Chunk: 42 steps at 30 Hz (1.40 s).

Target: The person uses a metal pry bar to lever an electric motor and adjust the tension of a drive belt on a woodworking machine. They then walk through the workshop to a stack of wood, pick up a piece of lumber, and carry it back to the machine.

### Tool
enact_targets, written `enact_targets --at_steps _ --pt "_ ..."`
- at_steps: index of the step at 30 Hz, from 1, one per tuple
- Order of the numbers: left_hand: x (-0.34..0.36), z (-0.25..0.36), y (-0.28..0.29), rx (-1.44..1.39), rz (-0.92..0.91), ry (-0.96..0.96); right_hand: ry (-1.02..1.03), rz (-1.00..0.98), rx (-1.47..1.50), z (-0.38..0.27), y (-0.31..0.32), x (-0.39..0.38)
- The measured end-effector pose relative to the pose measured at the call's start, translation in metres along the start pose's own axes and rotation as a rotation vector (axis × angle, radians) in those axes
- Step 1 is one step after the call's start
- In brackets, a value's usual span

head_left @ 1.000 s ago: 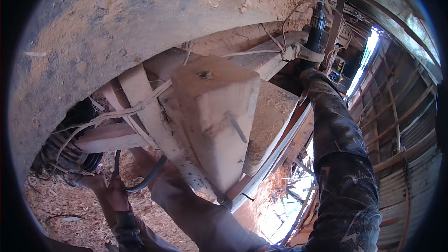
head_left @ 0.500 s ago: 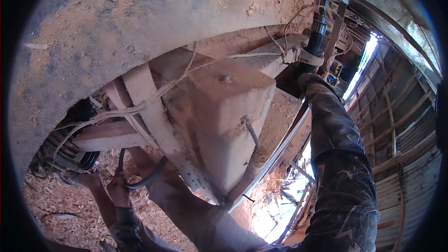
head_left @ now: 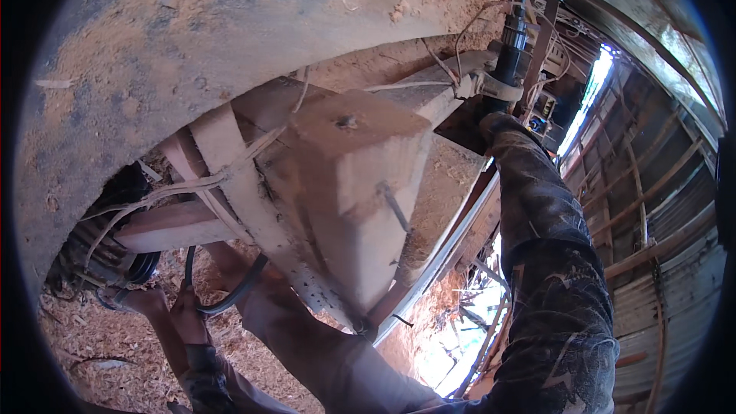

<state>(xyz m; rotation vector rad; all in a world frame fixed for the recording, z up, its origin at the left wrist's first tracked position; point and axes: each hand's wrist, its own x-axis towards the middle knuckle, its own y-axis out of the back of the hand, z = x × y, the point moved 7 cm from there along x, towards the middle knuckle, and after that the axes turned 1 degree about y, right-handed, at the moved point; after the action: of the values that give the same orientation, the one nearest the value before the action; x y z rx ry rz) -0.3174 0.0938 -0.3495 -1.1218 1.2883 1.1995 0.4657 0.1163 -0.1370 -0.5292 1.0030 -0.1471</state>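
Since half a second ago, our view has shifted slightly, so the wooden frame sits a touch further left, the near wooden block most of all. Our left grip stays low at the left, closed on a curved black belt, which hangs below the frame between a pinkish beam and our trousered leg. Just to the left of the belt sits a motor with a dark grooved pulley, and wood shavings cover the ground beneath.

Our right arm, in a dusty dark sleeve, reaches up past the block toward a pale bearing holder around a dark shaft. Shadow hides our right grip there, and we cannot tell whether it is open or closed. Pale cords cross the frame, a metal rod juts from the block, and above us spreads a broad tabletop strewn with sawdust
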Motion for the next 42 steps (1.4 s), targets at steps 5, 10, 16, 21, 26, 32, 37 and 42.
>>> enact_targets --at_steps 5,10,16,21,26,32,37,42 --pt "0.030 -0.013 0.041 -0.109 0.026 -0.078 0.016 0.022 0.011 -0.002 -0.001 -0.005" --pt "0.035 0.003 0.107 -0.104 0.106 0.004 0.119 0.265 0.072 -0.008 0.042 -0.035" --pt "0.027 0.035 0.141 -0.167 0.219 0.003 0.192 1.329 0.866 -0.069 0.143 -0.249" --pt "0.088 0.014 0.213 -0.232 0.067 -0.184 0.199 1.363 1.322 -0.186 0.111 -0.344" --pt "0.052 0.042 0.181 -0.375 0.057 -0.060 0.217 1.470 0.960 -0.255 0.085 -0.426" --pt "0.054 0.043 0.185 -0.343 0.084 -0.040 0.751 1.100 1.361 -0.295 0.051 -0.403" --pt "0.044 0.047 0.204 -0.170 0.023 -0.055 0.035 1.129 1.215 -0.152 0.076 -0.327" --pt "0.038 0.053 0.187 -0.211 0.034 0.015 0.129 0.857 0.588 -0.091 0.054 -0.200"
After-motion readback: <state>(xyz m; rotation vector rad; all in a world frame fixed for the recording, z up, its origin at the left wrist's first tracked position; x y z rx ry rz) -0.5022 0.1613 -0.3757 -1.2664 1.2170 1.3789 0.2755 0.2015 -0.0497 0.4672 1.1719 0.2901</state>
